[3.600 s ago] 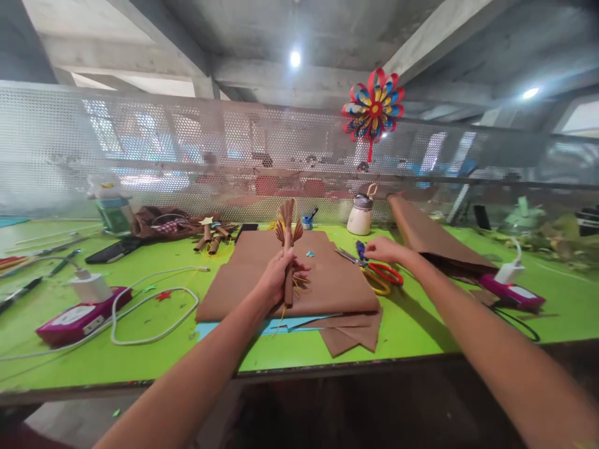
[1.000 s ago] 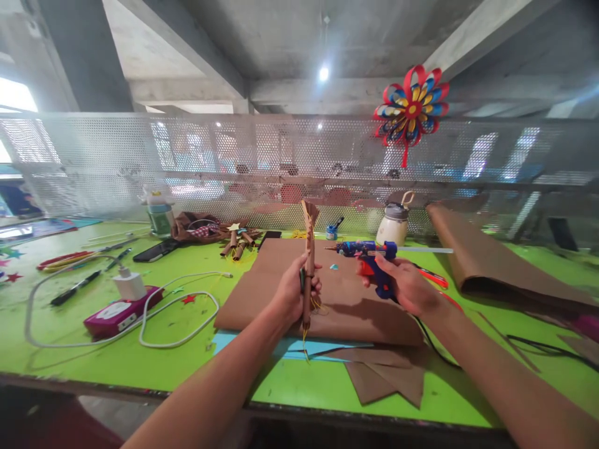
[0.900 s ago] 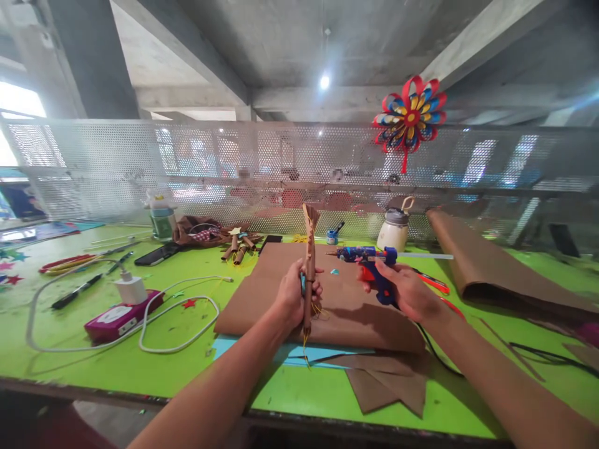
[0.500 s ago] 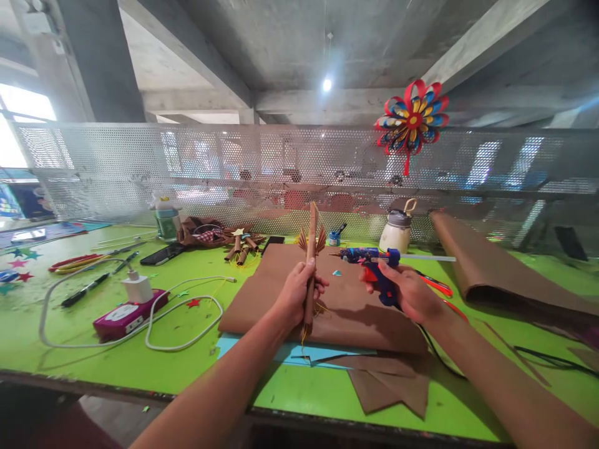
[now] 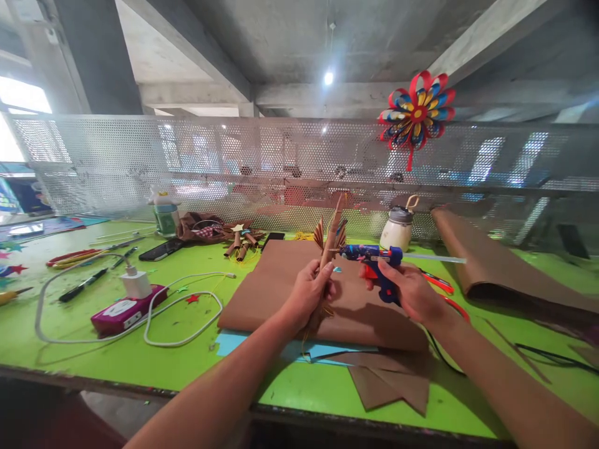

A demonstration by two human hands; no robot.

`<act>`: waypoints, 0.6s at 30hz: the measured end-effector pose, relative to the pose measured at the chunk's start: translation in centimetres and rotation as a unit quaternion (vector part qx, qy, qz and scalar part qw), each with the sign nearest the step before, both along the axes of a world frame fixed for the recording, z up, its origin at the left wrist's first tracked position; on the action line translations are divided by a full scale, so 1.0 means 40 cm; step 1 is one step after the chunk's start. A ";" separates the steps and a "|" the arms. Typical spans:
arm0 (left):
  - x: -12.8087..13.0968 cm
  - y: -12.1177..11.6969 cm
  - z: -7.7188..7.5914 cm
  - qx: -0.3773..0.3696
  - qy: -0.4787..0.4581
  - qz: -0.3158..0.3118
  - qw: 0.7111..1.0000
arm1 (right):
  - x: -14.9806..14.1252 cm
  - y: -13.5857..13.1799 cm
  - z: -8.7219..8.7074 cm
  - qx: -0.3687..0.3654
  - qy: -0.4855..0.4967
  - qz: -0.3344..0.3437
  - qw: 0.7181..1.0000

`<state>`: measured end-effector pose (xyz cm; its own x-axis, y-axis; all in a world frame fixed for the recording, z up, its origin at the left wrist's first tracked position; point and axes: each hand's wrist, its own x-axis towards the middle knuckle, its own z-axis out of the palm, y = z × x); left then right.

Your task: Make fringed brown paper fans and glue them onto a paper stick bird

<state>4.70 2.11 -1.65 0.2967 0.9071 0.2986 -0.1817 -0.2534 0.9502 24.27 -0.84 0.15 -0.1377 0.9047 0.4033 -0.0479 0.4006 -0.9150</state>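
Observation:
My left hand [image 5: 311,292] is closed round a brown paper craft [image 5: 332,234], a tilted strip with pleated fan wings at its sides and yellow string hanging below. In my right hand [image 5: 414,293] is a blue and orange hot glue gun [image 5: 377,254], a clear glue stick [image 5: 437,258] poking out of its back. The nozzle points left at the craft's middle, just above my left fingers; whether it touches the paper I cannot tell. Both hands are over folded brown paper [image 5: 276,274], where a small light-blue scrap lies.
To the left are a purple power strip [image 5: 107,321] with a white charger [image 5: 135,282] and looping cable, and a black pen [image 5: 83,285]. Small paper rolls [image 5: 242,246] lie behind. A cream jar [image 5: 397,231] and a large brown paper roll [image 5: 500,268] stand right, near orange-handled scissors [image 5: 437,282].
My left hand has shifted right and tilted the paper craft, bringing it up to the glue gun's nozzle. The glue gun has stayed nearly in place.

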 end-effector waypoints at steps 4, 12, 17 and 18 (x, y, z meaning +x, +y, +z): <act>0.001 0.003 -0.003 -0.003 -0.002 -0.009 1.000 | 0.002 -0.001 -0.003 0.019 -0.028 -0.020 0.999; 0.002 0.003 -0.002 -0.003 -0.006 -0.014 1.000 | 0.007 -0.002 -0.004 0.044 -0.058 -0.050 0.996; 0.002 -0.003 0.001 0.001 0.001 -0.014 1.000 | 0.005 -0.001 -0.001 0.063 -0.076 -0.059 0.993; 0.002 -0.004 0.001 0.002 0.003 -0.012 1.000 | 0.005 -0.001 -0.001 0.067 -0.079 -0.059 0.993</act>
<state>4.78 1.96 -1.62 0.3211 0.8980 0.3008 -0.1823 -0.2531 0.9501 24.47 -0.86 0.12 -0.1055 0.8581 0.5025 0.1473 0.5132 -0.8455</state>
